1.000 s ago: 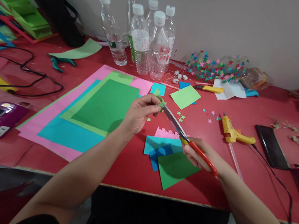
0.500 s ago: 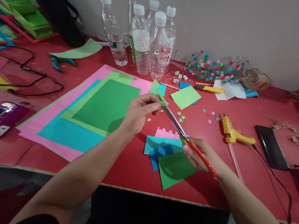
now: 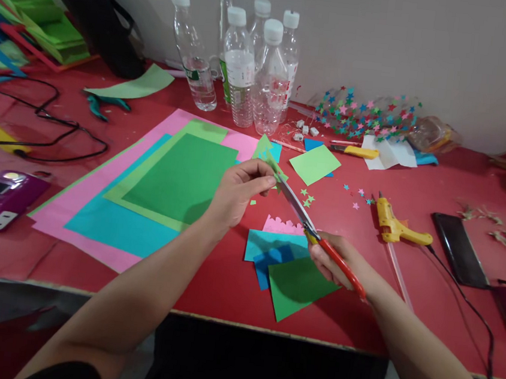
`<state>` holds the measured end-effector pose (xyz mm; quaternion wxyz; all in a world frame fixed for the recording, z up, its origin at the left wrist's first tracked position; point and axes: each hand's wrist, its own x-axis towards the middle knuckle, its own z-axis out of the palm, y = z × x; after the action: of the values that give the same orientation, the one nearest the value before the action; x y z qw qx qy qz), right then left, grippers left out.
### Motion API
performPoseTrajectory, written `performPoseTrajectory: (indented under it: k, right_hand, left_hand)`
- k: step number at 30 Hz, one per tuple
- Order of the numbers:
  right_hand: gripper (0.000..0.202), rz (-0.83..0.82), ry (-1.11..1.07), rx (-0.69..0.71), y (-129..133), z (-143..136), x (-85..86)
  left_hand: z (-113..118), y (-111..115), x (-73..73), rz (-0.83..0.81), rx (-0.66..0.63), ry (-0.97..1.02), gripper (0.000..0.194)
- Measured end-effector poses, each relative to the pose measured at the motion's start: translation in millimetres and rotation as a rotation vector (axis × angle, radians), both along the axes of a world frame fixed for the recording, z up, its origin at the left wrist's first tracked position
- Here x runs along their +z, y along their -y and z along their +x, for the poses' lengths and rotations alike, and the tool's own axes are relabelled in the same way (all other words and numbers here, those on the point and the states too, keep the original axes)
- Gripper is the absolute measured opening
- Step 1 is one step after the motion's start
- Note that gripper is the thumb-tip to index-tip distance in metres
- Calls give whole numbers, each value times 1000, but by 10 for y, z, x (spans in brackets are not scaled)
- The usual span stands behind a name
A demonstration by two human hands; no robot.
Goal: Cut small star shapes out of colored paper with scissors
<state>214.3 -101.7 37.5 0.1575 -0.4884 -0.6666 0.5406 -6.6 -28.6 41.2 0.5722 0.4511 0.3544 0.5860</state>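
My left hand point(image 3: 244, 188) pinches a small piece of light green paper point(image 3: 272, 164) between thumb and fingertips. My right hand point(image 3: 340, 262) grips red-handled scissors point(image 3: 298, 208), whose blade tips meet the green piece right by my left fingertips. The blades look nearly closed. Several small green paper stars point(image 3: 307, 199) lie on the table just below the blades. Under the scissors are a pink strip with a notched edge point(image 3: 279, 224), a turquoise sheet point(image 3: 258, 245) and a dark green sheet point(image 3: 299, 291).
Large coloured sheets point(image 3: 182, 176) are stacked to the left. Plastic bottles point(image 3: 271, 83) stand along the wall, beside a spread of colourful stars point(image 3: 364, 114). To the right lie a yellow glue gun point(image 3: 394, 222) with its cord, a phone point(image 3: 459, 250) and a yellow cutter knife point(image 3: 360, 152).
My left fingers and the green piece have shifted very slightly to the right, and the piece has turned a little against the blades. Otherwise the scene looks the same.
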Motion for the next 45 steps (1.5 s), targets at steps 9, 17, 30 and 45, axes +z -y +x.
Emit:
performPoseTrajectory:
  k: [9,17,30,45]
  right_hand:
    - [43,35,21,-46,6,-41,8]
    - [44,23,29,-59,-2,-44,11]
    - [49,-21,14,-50,-11,-33,25]
    - [48,-33,9,-55,-29,-42,20]
  left_hand:
    - [5,0,3,-7,10,-23,5]
    - [5,-1,-20,3,18,-25,3]
    - [6,-1,-28,1,11,-29,5]
    - [-21,-11,-23,28,35,-89,6]
